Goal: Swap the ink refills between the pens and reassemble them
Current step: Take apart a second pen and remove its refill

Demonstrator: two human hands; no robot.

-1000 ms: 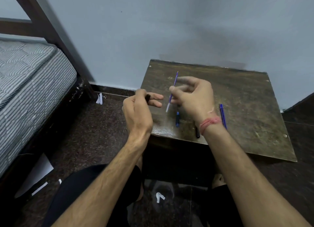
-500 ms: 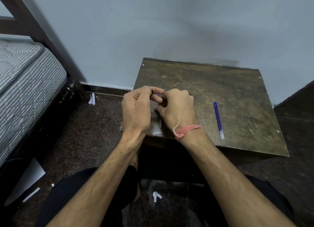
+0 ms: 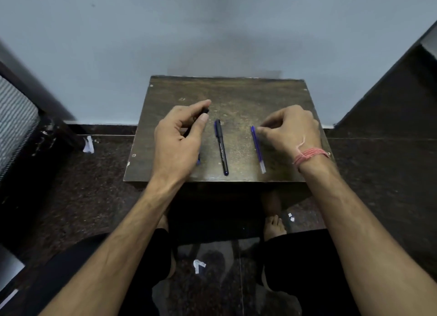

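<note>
Meanwhile, on the wooden table (image 3: 272,95), the left hand (image 3: 176,140) pinches a black pen piece (image 3: 205,111), seemingly a cap. Right of it lies the black pen (image 3: 221,147). Further right, the right hand (image 3: 289,131) curls its fingertips (image 3: 260,130) on the blue refill (image 3: 258,150).

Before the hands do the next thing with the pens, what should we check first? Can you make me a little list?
1. Left hand has its pen part: ok. A black piece pokes out of its grip.
2. Right hand is on the blue refill: ok. Its fingertips touch the far end, and the refill lies flat on the table.
3. Black pen is safely parked: ok. It lies between the hands, touching neither.
4. Black pen is fully put together: cannot tell from here.
5. All parts accounted for: cannot tell. The left hand hides most of what it holds; only a bit of blue shows beneath it.
</note>
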